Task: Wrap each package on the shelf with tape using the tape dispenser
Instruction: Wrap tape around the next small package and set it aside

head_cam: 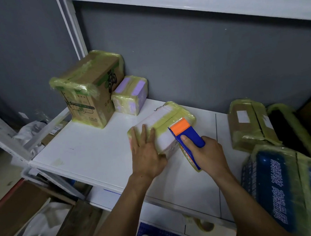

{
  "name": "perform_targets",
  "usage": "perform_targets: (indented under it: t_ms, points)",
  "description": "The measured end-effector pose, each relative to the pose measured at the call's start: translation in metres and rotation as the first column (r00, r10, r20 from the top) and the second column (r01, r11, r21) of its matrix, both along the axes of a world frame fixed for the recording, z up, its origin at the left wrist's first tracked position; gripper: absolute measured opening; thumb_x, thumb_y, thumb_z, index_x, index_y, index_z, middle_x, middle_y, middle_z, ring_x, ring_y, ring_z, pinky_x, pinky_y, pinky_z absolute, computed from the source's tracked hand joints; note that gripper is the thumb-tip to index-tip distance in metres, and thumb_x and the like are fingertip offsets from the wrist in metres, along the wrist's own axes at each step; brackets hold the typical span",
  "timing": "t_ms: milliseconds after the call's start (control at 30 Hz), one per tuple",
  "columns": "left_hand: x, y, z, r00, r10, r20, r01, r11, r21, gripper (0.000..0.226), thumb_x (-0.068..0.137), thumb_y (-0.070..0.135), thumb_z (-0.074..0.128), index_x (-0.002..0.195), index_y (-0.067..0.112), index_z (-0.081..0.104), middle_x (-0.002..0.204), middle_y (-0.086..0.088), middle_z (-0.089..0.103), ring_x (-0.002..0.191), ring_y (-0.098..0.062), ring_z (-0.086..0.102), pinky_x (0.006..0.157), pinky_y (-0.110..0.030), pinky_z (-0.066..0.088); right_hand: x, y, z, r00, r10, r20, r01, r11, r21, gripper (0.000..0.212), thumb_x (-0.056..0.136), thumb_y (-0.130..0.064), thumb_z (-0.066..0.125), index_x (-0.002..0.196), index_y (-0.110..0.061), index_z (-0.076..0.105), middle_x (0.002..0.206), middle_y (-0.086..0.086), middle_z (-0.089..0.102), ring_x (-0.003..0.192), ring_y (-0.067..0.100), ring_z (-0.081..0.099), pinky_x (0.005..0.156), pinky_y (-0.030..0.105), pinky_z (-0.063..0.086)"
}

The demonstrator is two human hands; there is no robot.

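Upper left: brown cardboard box (88, 92), yellowish tape on its edges, upright on white shelf (81, 154). Small lilac package (130, 95) just beside it, taped. Centre: left hand (145, 152) flat, fingers straight, pressing near end of white package (163, 122), which lies on shelf mid-frame, partly taped. Tape dispenser (186, 134), blue with orange head, touching package's right side. Right hand (207, 154) curled round dispenser handle, thumb on top. Right: brown taped package (248, 123); blue printed package (281, 192) lower right.
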State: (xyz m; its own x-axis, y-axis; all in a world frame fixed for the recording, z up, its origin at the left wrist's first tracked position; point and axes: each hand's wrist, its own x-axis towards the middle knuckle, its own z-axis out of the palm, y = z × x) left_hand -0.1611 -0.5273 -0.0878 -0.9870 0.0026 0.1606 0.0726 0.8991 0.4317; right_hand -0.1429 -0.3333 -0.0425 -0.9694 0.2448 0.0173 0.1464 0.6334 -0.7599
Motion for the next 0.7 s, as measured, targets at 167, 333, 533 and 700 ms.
perform_targets:
  t_ms: [167,333,533,700]
  points:
    - [-0.020,-0.018,0.017,0.988,-0.028,0.154,0.039,0.997,-0.065,0.099,0.081,0.037,0.065,0.162,0.026,0.009,0.171,0.001,-0.004,0.154,-0.032,-0.019,0.125,-0.049,0.012,-0.001,0.002,0.007,0.999,0.030,0.010,-0.030,0.999,-0.021,0.067,0.067,-0.085,0.051,0.086,-0.021,0.061,0.081,0.000,0.072,0.072,0.017,0.072,0.075,0.039,0.062]
    - [-0.021,-0.021,0.033,0.979,0.122,0.163,-0.087,0.974,-0.208,0.093,0.086,0.002,0.053,0.161,0.033,0.007,0.168,0.003,-0.021,0.151,-0.031,-0.030,0.120,-0.063,-0.007,0.006,0.006,0.016,1.000,0.026,-0.008,-0.026,0.999,-0.036,0.066,0.068,-0.082,0.054,0.084,-0.019,0.065,0.077,-0.001,0.073,0.069,0.016,0.072,0.072,0.035,0.061]
    - [0.000,-0.002,0.019,0.996,0.076,-0.035,-0.080,0.991,-0.111,0.089,0.085,0.015,0.058,0.159,0.040,0.015,0.170,0.007,-0.002,0.154,-0.028,-0.006,0.120,-0.062,-0.005,0.017,0.014,0.020,1.000,0.023,0.000,-0.023,1.000,-0.009,0.067,0.070,-0.082,0.055,0.082,-0.017,0.067,0.073,-0.003,0.072,0.065,0.013,0.072,0.066,0.030,0.059]
    - [-0.004,0.014,0.005,0.997,-0.022,-0.071,0.021,1.000,-0.021,0.067,0.089,0.052,0.062,0.150,0.033,0.042,0.163,-0.001,0.024,0.149,-0.031,0.012,0.118,-0.068,-0.002,0.020,0.027,0.019,0.998,-0.033,0.047,0.034,0.999,-0.037,0.071,0.069,-0.083,0.056,0.082,-0.015,0.068,0.071,-0.002,0.071,0.064,0.013,0.071,0.062,0.029,0.054]
